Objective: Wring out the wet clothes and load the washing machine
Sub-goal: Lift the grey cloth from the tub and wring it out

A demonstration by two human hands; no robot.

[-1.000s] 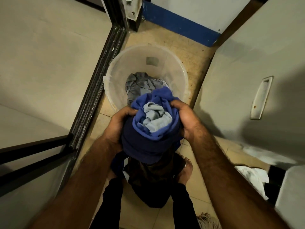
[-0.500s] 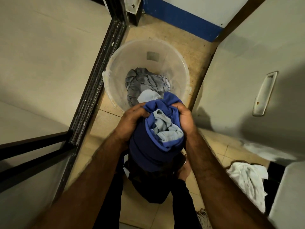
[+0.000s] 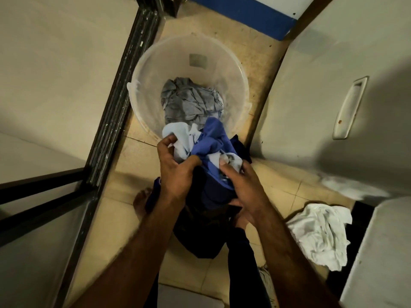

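At frame centre the left hand is clenched on a bundle of wet clothes — blue cloth wrapped around pale blue. The right hand grips the same bundle from the other side, fingers curled into it. The bundle's long axis runs up the frame, its top over the near rim of one translucent bucket — a grey garment lies inside. One white cloth lies on the floor at lower right.
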